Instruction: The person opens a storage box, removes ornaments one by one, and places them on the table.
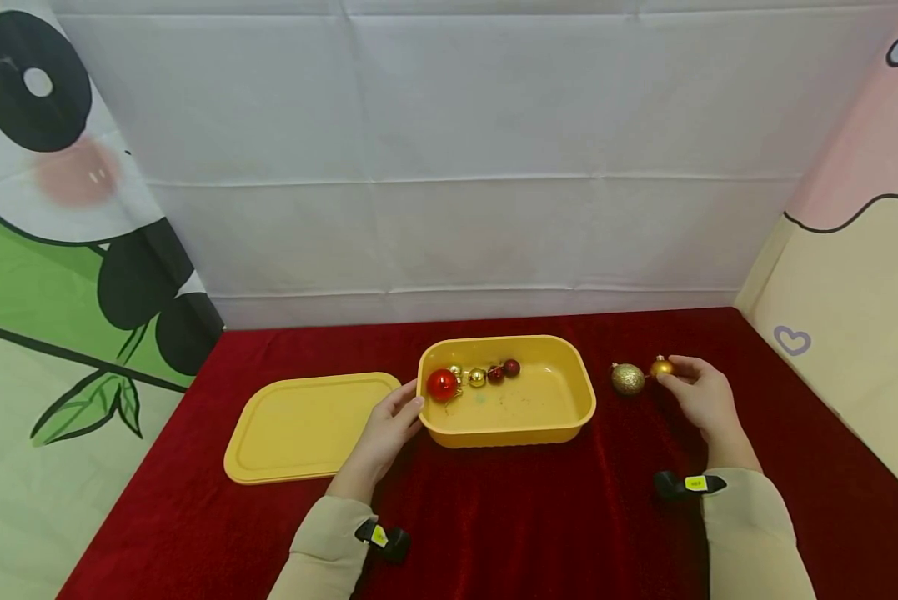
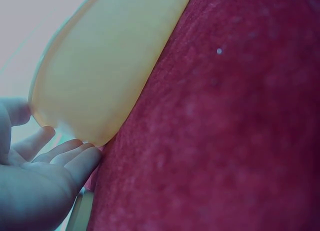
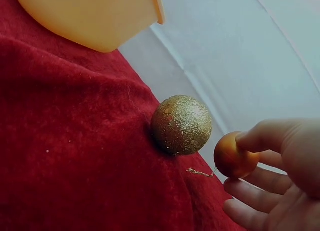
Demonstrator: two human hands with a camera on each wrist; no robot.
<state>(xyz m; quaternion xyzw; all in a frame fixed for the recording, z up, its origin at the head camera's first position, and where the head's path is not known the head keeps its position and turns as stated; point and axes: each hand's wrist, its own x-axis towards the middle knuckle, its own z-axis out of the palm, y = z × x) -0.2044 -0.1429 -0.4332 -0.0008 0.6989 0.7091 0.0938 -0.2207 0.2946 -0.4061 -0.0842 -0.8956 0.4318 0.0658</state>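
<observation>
Pinching small gold bauble point(image 3: 232, 156) | right hand point(image 1: 699, 396) fingers point(image 3: 265, 136) | glitter ball point(image 3: 181, 124) beside

Both arms are covered by long beige sleeves, the left sleeve point(image 1: 321, 546) and the right sleeve point(image 1: 749, 533). Near each cuff a small black device with a yellow label is strapped: one point(image 1: 383, 537) on the left, one point(image 1: 681, 484) on the right. Both hands are left bare.

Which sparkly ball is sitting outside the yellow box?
Find the yellow box on the red cloth. Just right of it lies the glitter gold ball, beside the right hand. It is bigger and rougher than the smooth gold ball that hand pinches.
</observation>
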